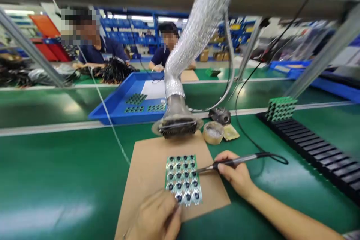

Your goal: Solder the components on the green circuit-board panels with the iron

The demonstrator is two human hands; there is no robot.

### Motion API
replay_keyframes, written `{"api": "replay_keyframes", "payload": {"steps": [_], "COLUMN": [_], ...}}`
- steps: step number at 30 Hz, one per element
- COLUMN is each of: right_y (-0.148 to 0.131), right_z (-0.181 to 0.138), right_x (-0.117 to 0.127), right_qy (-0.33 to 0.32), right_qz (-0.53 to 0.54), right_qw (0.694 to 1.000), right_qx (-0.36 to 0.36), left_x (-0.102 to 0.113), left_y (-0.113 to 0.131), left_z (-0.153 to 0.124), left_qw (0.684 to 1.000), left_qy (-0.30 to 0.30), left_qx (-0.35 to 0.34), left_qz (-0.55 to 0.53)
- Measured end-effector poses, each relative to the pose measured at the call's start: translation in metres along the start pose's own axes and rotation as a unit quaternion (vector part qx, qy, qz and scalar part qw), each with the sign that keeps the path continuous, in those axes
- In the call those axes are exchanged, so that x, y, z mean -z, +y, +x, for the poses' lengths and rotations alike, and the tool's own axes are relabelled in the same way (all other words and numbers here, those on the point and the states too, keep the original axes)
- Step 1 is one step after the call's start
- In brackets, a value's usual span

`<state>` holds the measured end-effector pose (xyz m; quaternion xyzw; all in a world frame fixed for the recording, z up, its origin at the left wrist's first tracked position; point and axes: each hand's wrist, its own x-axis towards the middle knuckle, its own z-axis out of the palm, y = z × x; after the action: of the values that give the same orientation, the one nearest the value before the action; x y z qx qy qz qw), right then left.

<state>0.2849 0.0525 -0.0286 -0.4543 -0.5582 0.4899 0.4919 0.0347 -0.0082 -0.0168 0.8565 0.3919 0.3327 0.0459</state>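
Observation:
A green circuit board panel (183, 179) with rows of round black parts lies on a brown board (146, 180) on the green bench. My right hand (235, 174) is closed round a soldering iron (239, 160), its tip touching the panel's right edge. My left hand (156, 217) is at the panel's near left corner, fingers pinched on something thin I cannot make out; the hand is blurred.
A silver fume duct (194, 41) ends in a hood (177, 124) just behind the panel. A tape roll (213, 132) and sponge (231, 132) lie to the right. A black slotted rack (320, 150) holds stacked green boards (281, 108). A blue tray (118, 105) is behind. Two people sit opposite.

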Motion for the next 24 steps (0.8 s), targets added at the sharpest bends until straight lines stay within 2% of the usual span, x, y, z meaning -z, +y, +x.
{"api": "replay_keyframes", "payload": {"steps": [5, 12, 24], "right_y": [0.0052, 0.0017, -0.0043], "right_z": [0.0003, -0.0017, -0.0001], "right_x": [0.0045, 0.0022, 0.002], "right_qy": [-0.015, -0.011, -0.05], "right_qz": [0.02, -0.061, -0.11], "right_qw": [0.999, 0.997, 0.991], "right_qx": [-0.03, 0.045, 0.061], "left_x": [-0.0008, 0.0011, -0.0001], "left_y": [0.0024, 0.0037, 0.0033], "left_z": [0.0015, 0.0038, 0.0024], "left_qw": [0.999, 0.999, 0.998], "left_qy": [-0.009, -0.031, -0.046], "left_qx": [0.024, 0.023, 0.022], "left_qz": [-0.034, -0.029, -0.021]}}
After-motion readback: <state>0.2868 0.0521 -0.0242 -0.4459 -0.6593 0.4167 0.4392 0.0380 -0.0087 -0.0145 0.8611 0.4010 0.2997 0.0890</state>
